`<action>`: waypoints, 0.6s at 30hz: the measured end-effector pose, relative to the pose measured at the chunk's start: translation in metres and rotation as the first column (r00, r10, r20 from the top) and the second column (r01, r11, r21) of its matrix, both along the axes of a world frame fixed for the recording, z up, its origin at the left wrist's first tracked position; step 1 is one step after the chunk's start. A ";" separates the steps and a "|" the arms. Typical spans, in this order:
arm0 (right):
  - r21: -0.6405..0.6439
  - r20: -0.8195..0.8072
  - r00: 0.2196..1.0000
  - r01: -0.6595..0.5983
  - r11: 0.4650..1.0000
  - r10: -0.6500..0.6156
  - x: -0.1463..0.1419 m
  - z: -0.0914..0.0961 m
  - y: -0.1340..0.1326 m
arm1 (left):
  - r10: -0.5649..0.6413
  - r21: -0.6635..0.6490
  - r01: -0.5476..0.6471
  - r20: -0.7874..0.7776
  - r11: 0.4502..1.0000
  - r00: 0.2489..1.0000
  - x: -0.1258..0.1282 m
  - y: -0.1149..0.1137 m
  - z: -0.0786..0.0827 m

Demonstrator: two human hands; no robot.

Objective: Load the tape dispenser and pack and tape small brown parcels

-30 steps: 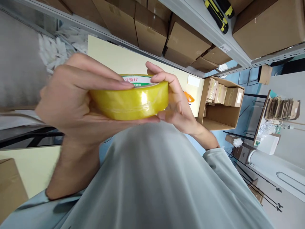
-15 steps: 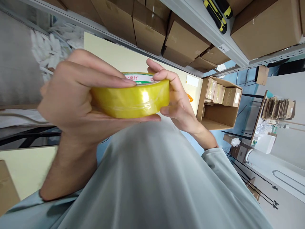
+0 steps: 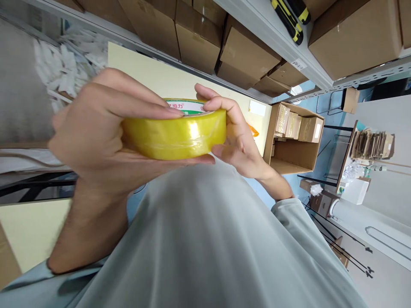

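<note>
A roll of clear yellowish packing tape (image 3: 175, 139) is held up in front of my grey-green shirt, its outer band facing me. A white, red and green printed label shows inside its core. My left hand (image 3: 96, 119) is closed on the roll's left side, with digits pressed over the upper rim and others running beneath it. On the far right edge, my right hand (image 3: 239, 139) grips the roll between curled fingers at the top and the thumb at the lower band. The tape's loose end cannot be made out.
Cardboard boxes (image 3: 199, 47) line a shelf above a pale yellow tabletop (image 3: 135, 60). Yellow-black utility knives (image 3: 289, 21) lie on the metal shelf (image 3: 257, 25). An open carton (image 3: 292, 156) with smaller boxes stands right. White scraps (image 3: 61, 64) are piled at upper left.
The roll has shifted very slightly left in view, and my right hand's thumb and fingers have moved a little left with it. Both hands keep their hold.
</note>
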State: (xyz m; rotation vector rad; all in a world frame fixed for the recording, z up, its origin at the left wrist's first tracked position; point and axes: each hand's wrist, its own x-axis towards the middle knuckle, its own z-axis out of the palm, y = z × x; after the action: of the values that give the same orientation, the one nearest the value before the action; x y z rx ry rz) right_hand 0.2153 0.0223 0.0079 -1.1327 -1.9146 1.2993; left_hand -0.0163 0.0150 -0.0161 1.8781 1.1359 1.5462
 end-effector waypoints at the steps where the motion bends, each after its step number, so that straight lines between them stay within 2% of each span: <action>1: 0.001 -0.018 1.000 -0.010 1.000 0.010 0.002 0.000 0.000 | 0.013 0.021 -0.013 -0.003 1.000 1.000 0.001 0.001 -0.001; 5: -0.011 0.081 0.994 -0.078 0.997 0.078 0.004 -0.002 0.002 | 0.044 0.153 -0.039 -0.029 0.987 0.999 0.005 0.002 -0.003; 11: -0.020 0.088 0.995 -0.047 0.999 0.049 0.003 0.002 0.004 | 0.021 -0.031 -0.024 -0.118 0.999 0.993 0.003 -0.006 0.008; 15: -0.027 0.107 0.990 -0.090 0.996 0.092 0.008 0.008 0.005 | 0.088 -0.030 -0.090 -0.068 0.995 0.994 0.006 -0.010 0.012; 18: -0.014 -0.036 0.993 -0.112 0.994 0.111 0.011 0.012 0.006 | 0.079 0.001 -0.079 -0.049 0.997 0.996 0.009 -0.010 0.012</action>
State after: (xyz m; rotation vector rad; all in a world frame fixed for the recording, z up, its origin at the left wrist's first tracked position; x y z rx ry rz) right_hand 0.2263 0.0284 0.0203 -1.0161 -1.9694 1.3868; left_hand -0.0074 0.0047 -0.0036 1.9004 1.2460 1.5490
